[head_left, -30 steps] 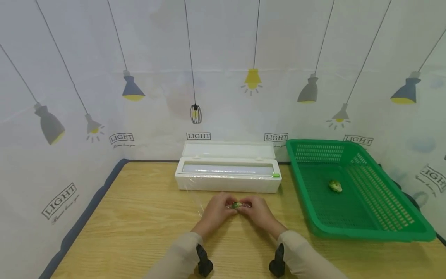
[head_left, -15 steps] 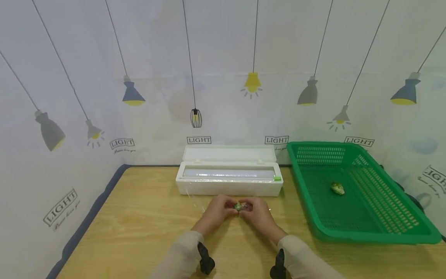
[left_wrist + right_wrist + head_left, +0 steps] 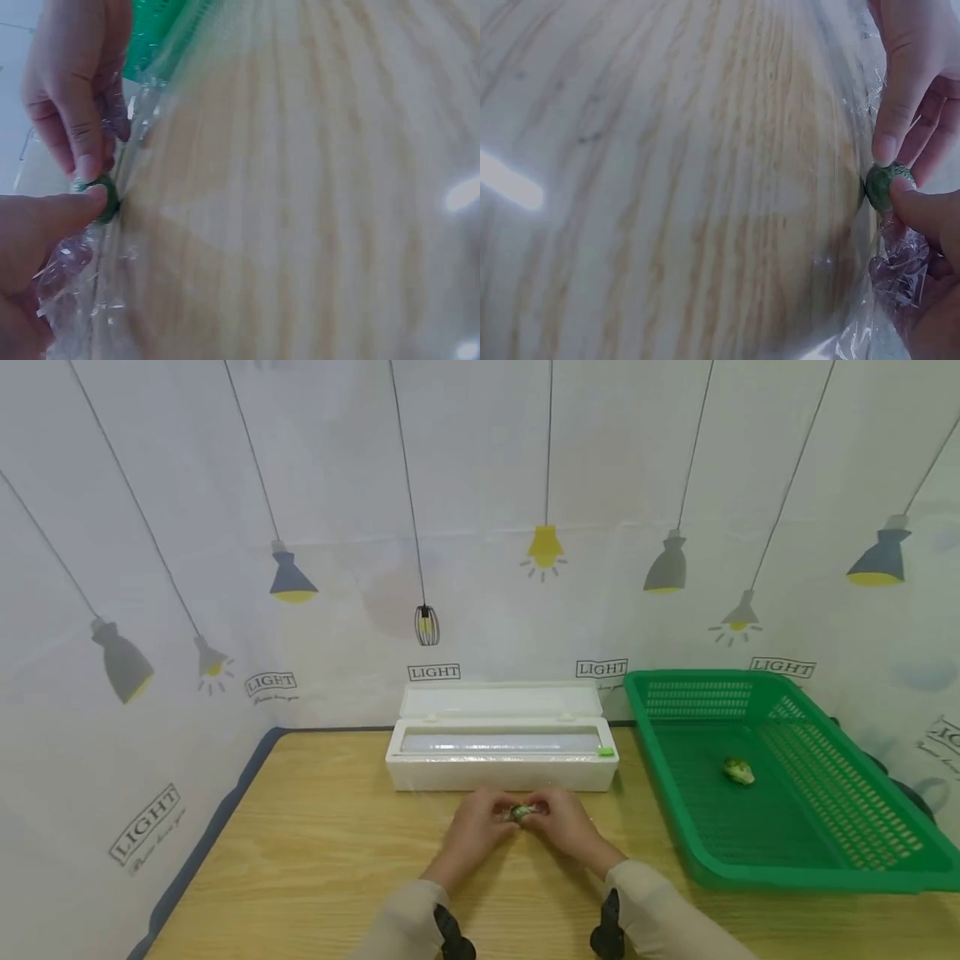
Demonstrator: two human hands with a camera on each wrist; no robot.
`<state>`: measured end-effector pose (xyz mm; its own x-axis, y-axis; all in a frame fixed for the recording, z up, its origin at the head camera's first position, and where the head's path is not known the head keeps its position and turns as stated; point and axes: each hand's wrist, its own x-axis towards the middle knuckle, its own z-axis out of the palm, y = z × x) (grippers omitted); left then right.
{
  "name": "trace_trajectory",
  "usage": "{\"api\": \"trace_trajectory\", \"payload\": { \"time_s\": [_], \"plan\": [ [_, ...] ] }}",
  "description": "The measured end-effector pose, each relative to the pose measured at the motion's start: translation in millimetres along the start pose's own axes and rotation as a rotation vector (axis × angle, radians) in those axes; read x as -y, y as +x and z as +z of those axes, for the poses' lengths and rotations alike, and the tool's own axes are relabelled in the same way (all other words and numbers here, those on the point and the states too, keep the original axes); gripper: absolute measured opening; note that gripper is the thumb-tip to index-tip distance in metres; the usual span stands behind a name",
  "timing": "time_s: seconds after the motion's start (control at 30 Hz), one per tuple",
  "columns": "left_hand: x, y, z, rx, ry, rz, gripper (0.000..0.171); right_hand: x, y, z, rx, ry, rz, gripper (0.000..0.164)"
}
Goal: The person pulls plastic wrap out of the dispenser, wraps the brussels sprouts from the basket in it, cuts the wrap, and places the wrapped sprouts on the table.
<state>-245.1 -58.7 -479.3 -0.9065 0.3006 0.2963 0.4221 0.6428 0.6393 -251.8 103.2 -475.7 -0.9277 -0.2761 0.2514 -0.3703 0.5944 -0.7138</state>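
A small green Brussels sprout (image 3: 520,812) in clear plastic wrap is held between my two hands just in front of a white cling film box (image 3: 502,774). My left hand (image 3: 476,825) pinches it from the left with thumb and fingers. From the right, my right hand (image 3: 564,824) grips its other side, fingertips close to the left ones. Both wrist views show the thumbs on the sprout (image 3: 889,186) and crumpled cling film (image 3: 79,259) bunched around the fingers. Much of the sprout is covered by the fingers.
The film box has its lid (image 3: 502,700) raised, with a film roll (image 3: 498,742) inside and a green slider (image 3: 605,751) at its right end. A green plastic basket (image 3: 671,806) on the right holds another Brussels sprout (image 3: 738,770). A printed wall curtain stands behind the table (image 3: 322,835).
Both hands keep hold of the wrapped sprout, fingers shifting slightly around it. The head view has tilted a little, so the box and basket sit lower in it.
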Motion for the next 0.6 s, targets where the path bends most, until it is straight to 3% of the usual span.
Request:
{"api": "trace_trajectory", "payload": {
  "time_s": [0.2,0.4,0.6],
  "plan": [
    [1.5,2.2,7.0,-0.052,-0.043,0.015,0.022,0,-1,-1,-0.021,0.007,0.026,0.012],
    [4.6,9.1,5.8,-0.003,-0.082,0.021,0.020,4,-5,-1,-0.090,-0.015,0.063,0.016],
    [6.7,13.6,1.1,0.049,-0.130,-0.001,0.019,8,-4,-4,-0.134,-0.115,0.076,0.016]
  ]
}}
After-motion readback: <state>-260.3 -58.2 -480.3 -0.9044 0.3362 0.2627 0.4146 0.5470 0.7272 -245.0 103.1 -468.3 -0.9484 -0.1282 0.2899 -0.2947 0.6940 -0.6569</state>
